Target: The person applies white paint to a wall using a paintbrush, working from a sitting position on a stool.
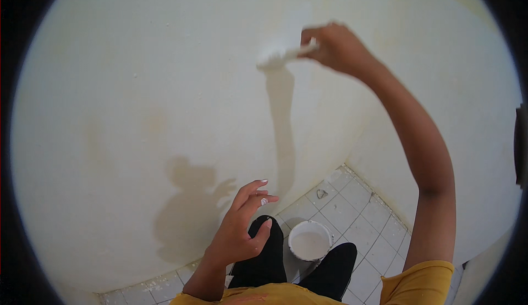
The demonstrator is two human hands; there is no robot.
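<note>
My right hand (336, 46) is raised high, its fingers closed round the handle of a paintbrush (278, 59). The brush's head points left and meets the pale wall (220, 96), casting a long shadow below it. Lower down, my left hand (247, 217) hovers in front of the wall with its fingers bent and apart, holding nothing. White smears mark some of its fingertips. Between my knees a white bucket (310, 240) of whitish paint stands on the floor.
White floor tiles (360, 233) with paint specks lie below, meeting two walls at a corner. A small grey scrap (322, 194) rests near that corner. Yellowish stains show on the wall. A dark object (518, 145) juts in at the far right.
</note>
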